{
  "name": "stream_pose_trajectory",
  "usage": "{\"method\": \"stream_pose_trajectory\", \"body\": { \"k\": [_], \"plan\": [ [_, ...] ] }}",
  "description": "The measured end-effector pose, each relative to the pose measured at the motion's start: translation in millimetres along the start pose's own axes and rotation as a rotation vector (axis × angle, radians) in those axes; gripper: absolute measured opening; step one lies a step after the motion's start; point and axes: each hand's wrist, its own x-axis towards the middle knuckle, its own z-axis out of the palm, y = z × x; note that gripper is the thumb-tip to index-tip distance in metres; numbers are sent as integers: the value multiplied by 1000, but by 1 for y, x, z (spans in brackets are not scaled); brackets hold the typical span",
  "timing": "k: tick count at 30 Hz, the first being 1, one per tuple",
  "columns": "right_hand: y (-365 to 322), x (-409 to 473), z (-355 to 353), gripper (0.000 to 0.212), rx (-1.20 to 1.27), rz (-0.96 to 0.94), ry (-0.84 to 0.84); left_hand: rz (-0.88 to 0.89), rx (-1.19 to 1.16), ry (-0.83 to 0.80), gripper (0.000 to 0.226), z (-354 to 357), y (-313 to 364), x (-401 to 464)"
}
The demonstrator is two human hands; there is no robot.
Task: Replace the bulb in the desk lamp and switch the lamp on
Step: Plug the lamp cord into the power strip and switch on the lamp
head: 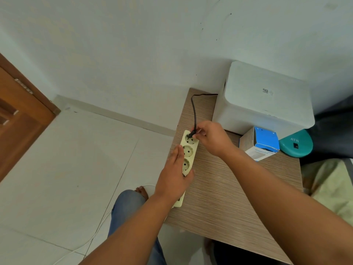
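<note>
Right hand (211,137) pinches black plug (191,134) at cream power strip (188,150); left hand (176,173) flat, steadying strip.

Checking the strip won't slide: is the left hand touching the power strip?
Touching. The head view shows the left hand lying flat over the near part of the power strip, its thumb against the strip's right edge, with no gap visible.

The left hand (174,175) covers the power strip's (188,150) near sockets; the black cord (194,111) vanishes behind the white box (267,104).
</note>
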Motion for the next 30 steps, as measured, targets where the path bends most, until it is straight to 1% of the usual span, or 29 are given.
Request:
{"method": "stream_pose_trajectory", "body": {
  "k": [3, 7, 10, 16, 19, 30],
  "plan": [
    [1, 1, 3, 13, -88, -34, -15, 1, 3, 7, 83, 0, 0, 0],
    [2, 2, 4, 13, -111, -42, -14, 1, 0, 6, 83, 1, 0, 1],
    [4, 3, 4, 13, -128, -39, -53, 3, 2, 8, 83, 2, -1, 1],
    [9, -1, 11, 15, -169, -88, -20, 6, -5, 11, 83, 2, -2, 1],
    [12, 0, 13, 22, -143, -57, -6, 15, -11, 10, 83, 2, -2, 2],
    [9, 1, 22, 22, -147, 9, 20, 15, 0, 19, 83, 5, -4, 3]
  ]
}}
